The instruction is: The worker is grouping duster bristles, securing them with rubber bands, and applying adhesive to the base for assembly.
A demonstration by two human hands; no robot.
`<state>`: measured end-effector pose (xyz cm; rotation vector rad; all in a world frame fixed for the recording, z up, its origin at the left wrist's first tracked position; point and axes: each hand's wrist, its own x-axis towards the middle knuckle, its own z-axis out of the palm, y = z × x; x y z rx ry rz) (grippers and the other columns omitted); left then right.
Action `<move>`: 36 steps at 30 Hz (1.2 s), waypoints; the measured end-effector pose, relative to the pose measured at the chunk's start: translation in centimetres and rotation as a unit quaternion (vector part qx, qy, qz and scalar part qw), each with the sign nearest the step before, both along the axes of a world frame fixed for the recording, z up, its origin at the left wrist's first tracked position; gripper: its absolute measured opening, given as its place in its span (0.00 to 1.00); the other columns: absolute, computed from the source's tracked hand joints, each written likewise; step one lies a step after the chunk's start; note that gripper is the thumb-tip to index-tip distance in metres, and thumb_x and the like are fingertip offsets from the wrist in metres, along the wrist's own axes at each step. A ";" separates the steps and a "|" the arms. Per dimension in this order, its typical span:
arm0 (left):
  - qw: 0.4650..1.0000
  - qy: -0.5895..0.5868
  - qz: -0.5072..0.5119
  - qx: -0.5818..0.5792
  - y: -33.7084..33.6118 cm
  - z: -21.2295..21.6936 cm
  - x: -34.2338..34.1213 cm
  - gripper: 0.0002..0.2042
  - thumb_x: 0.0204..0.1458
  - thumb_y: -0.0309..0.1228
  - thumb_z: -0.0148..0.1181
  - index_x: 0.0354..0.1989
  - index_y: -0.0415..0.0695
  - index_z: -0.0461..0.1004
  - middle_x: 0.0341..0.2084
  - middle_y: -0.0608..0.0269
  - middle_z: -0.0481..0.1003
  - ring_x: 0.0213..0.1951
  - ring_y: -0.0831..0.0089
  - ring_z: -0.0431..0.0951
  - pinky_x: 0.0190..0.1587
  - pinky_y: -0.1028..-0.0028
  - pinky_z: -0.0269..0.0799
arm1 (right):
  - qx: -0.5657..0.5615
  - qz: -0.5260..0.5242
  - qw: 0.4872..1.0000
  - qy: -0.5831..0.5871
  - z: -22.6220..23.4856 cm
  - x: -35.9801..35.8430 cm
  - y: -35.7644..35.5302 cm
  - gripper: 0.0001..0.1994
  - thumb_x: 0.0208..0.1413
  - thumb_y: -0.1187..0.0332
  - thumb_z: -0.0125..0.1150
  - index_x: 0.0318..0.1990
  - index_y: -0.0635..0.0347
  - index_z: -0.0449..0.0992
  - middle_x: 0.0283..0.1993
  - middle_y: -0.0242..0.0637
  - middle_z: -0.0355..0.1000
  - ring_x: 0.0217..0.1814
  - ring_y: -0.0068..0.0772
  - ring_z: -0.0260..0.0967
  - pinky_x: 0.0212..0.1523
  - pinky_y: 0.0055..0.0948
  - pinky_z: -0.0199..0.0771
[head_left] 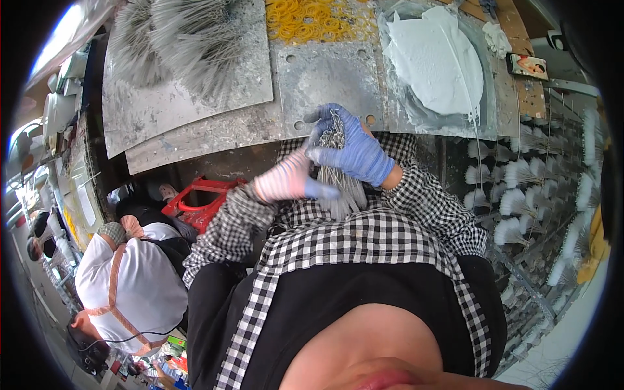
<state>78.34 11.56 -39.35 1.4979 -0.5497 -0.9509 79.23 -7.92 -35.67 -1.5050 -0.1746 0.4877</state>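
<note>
Strands in a pale, thin bundle (342,195), topped with small metallic loops, sit between the two gloved hands I have in view. My feed shows the right hand (356,151), in blue, curled around the bundle near its looped end, fingers and thumb closing on it. The left hand (286,175), in pinkish white, is blurred against the bundle's left side, its thumb across the strands; I cannot tell whether it grips. Just beyond the hands I see a grey plate (328,81), with yellow rings (312,21) farther off. White paste (434,62) spreads beyond them to the right, loose strands (179,49) lie beyond to the left, and a red stool (203,203) stands left of the left hand.
</note>
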 end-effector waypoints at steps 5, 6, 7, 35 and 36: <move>0.974 0.154 0.125 -0.105 -1.6 -2.5 -2.3 0.66 0.37 0.36 0.84 0.77 0.39 0.34 0.71 0.51 0.55 0.70 0.61 0.59 0.70 0.61 0.62 | 0.070 -0.035 0.997 -0.010 -0.7 -2.1 0.0 0.33 0.49 0.65 0.75 0.62 0.60 0.66 0.52 0.35 0.72 0.59 0.28 0.67 0.63 0.35 0.69; 0.975 0.146 0.134 -0.100 -2.3 -2.4 -2.4 0.64 0.39 0.35 0.83 0.77 0.40 0.35 0.70 0.51 0.56 0.70 0.61 0.60 0.69 0.61 0.63 | 0.010 -0.073 0.997 -0.019 0.1 -2.5 -0.4 0.33 0.49 0.62 0.75 0.61 0.60 0.67 0.53 0.37 0.72 0.61 0.29 0.67 0.64 0.37 0.67; 0.975 0.138 0.144 -0.095 -2.8 -2.2 -2.4 0.61 0.42 0.35 0.81 0.77 0.40 0.37 0.70 0.52 0.58 0.69 0.62 0.61 0.69 0.61 0.63 | 0.011 -0.076 0.997 -0.017 0.0 -2.6 -0.8 0.33 0.49 0.62 0.75 0.61 0.60 0.67 0.53 0.37 0.72 0.61 0.29 0.67 0.64 0.37 0.67; 0.953 0.164 0.252 -0.047 -1.9 1.9 3.3 0.16 0.49 0.28 0.69 0.46 0.39 0.75 0.38 0.52 0.79 0.44 0.61 0.81 0.49 0.63 0.78 | -0.077 0.195 0.857 -0.471 8.6 9.2 -0.6 0.23 0.64 0.51 0.58 0.58 0.57 0.78 0.51 0.43 0.80 0.47 0.44 0.80 0.49 0.38 0.80; 0.955 0.147 0.254 -0.050 -1.7 1.8 4.4 0.16 0.50 0.28 0.68 0.47 0.39 0.75 0.38 0.52 0.79 0.44 0.62 0.81 0.49 0.63 0.78 | -0.087 0.150 0.805 -0.567 9.5 10.1 0.0 0.24 0.61 0.51 0.59 0.61 0.49 0.74 0.53 0.41 0.78 0.49 0.44 0.79 0.48 0.38 0.81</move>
